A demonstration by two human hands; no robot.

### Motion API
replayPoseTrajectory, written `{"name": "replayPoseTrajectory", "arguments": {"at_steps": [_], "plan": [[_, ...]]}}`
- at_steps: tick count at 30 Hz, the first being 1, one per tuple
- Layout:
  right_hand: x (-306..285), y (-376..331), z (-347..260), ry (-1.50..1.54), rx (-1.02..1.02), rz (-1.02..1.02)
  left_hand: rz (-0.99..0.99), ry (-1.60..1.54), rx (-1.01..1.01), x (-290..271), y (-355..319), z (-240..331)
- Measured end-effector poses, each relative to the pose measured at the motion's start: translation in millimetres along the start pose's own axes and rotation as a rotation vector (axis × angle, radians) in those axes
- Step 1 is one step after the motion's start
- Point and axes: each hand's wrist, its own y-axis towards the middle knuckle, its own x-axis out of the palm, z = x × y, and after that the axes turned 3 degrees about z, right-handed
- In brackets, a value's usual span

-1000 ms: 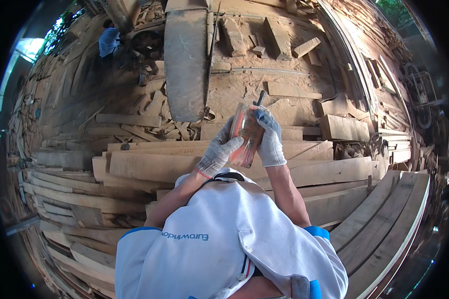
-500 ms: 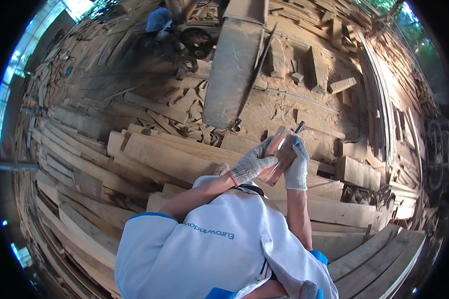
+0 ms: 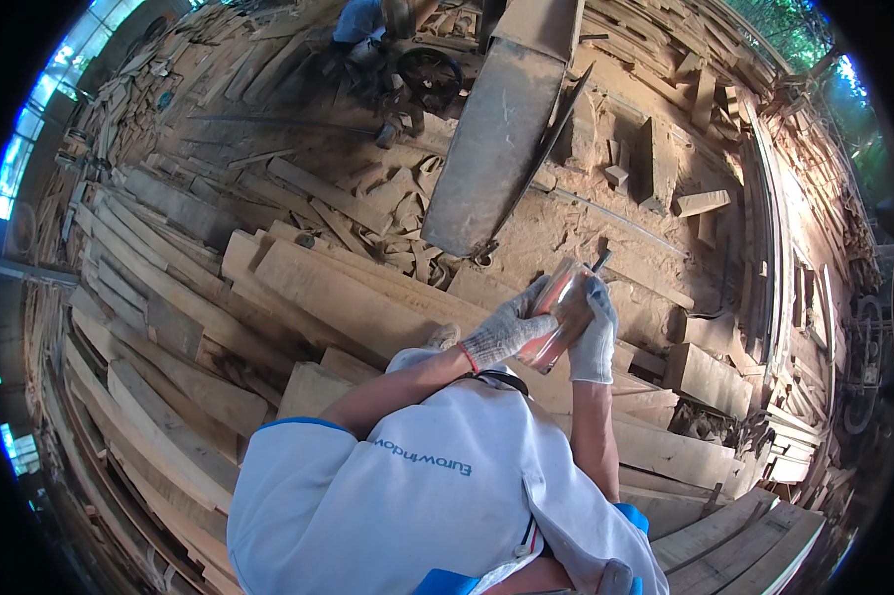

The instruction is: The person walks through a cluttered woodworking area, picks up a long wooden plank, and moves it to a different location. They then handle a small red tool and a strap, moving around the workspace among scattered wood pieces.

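Note:
In front of my chest I hold a clear, shiny block-shaped thing (image 3: 558, 339) with reddish-orange showing in it; its exact kind I cannot make out. My left hand (image 3: 511, 325), in a grey-white knit glove, grips it from the left with the thumb lying across its face. On the other side my right hand (image 3: 595, 332), gloved alike, has its fingers closed around the edge. A short dark rod (image 3: 602, 260) sticks up past the right fingertips; whether it belongs to the block or is held apart cannot be seen.
Stacked sawn timber (image 3: 338, 297) lies just beyond and around me. Farther off stands a long dusty metal plate (image 3: 491, 149), with a rail (image 3: 620, 228) to its right. A person in a blue top (image 3: 359, 22) is by a wheel (image 3: 432, 77) at the far left. Wood offcuts litter the sandy ground.
The view has turned slightly, so the surroundings have shifted, with the metal plate and far person farther right. My hands keep the same grip on the clear block-shaped thing.

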Motion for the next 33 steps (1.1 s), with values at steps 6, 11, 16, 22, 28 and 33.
{"name": "replayPoseTrajectory", "arguments": {"at_steps": [6, 11, 16, 22, 28, 33], "plan": [[-3.0, -0.4, 1.6, 0.015, 0.018, -0.001, -0.007, 0.025, 0.012, -0.7, 3.2, -4.9], [-3.3, -0.8, 2.1, 0.042, 0.028, 0.022, -0.004, 0.076, 0.038, -2.8, 9.1, -10.0], [-5.7, -2.3, -1.3, 0.016, 0.051, 0.057, -0.019, 0.036, -0.007, -2.9, 7.8, -11.0], [-3.9, -4.1, -4.2, 0.026, 0.021, 0.067, -0.012, 0.068, -0.008, -3.6, 10.8, -9.1], [1.0, -7.5, -7.5, 0.049, 0.028, 0.068, -0.020, 0.080, 0.030, -4.3, 8.1, -0.5], [4.1, -10.6, -12.6, 0.074, 0.074, 0.052, -0.097, 0.066, 0.034, -0.7, 5.6, 6.8]]}}
